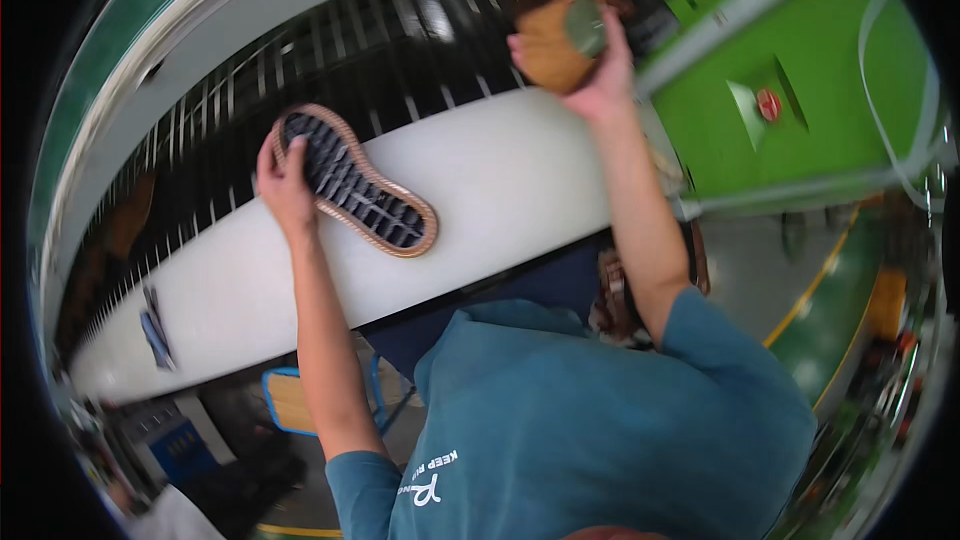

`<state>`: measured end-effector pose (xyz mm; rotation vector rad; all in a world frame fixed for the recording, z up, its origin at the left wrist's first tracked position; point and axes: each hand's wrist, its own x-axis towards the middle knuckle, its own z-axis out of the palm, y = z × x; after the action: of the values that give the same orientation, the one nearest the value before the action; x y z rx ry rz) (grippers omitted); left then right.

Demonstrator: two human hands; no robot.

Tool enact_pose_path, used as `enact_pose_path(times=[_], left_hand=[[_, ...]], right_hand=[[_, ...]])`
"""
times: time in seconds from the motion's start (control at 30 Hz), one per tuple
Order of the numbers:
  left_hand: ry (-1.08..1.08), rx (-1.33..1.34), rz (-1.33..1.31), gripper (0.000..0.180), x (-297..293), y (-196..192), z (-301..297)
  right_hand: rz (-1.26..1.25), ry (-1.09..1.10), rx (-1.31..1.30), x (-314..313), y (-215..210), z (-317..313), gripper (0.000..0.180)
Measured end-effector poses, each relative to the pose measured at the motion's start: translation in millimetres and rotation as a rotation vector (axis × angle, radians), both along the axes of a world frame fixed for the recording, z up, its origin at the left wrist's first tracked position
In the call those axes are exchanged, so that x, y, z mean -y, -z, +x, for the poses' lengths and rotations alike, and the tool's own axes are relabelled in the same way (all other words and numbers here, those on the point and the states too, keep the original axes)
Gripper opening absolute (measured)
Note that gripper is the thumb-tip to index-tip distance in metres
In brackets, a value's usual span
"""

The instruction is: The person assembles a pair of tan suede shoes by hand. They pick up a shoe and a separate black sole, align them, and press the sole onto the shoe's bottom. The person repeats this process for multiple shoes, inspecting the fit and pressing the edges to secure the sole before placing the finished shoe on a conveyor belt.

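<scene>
My left hand [287, 190] grips a shoe sole [362, 180] by its upper end, the thumb lying on its black, ribbed inner face. A tan, rope-like rim runs all round the sole, which slants over the white tabletop. Farther off to the right, my right hand [608, 75] is wrapped round a tan shoe upper [550, 48] with a smooth green piece [585, 25] in its opening, probably a last. It is held up at the far edge of the table, beside the green machine. Blur hides the toe end.
The long white tabletop [500, 170] borders a dark conveyor [430, 20] with metal rods. A thin tool with a blue handle [155, 338] lies at the table's left end. To the right stands a green machine [720, 140] with a red button [768, 104]. Below is a blue-framed stool [290, 402].
</scene>
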<state>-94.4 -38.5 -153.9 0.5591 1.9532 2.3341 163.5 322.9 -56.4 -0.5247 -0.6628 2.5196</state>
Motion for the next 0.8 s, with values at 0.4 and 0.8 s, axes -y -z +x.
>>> enact_pose_path(times=[0.4,0.8], left_hand=[[0.132,0.102,0.059,0.034,1,-1,-5],[0.127,-0.161,0.111,0.042,-30,-98,58]], right_hand=[[0.291,-0.083,-0.134,105,36,59,0.082],[0.719,0.015,-0.121,108,85,80,0.082]])
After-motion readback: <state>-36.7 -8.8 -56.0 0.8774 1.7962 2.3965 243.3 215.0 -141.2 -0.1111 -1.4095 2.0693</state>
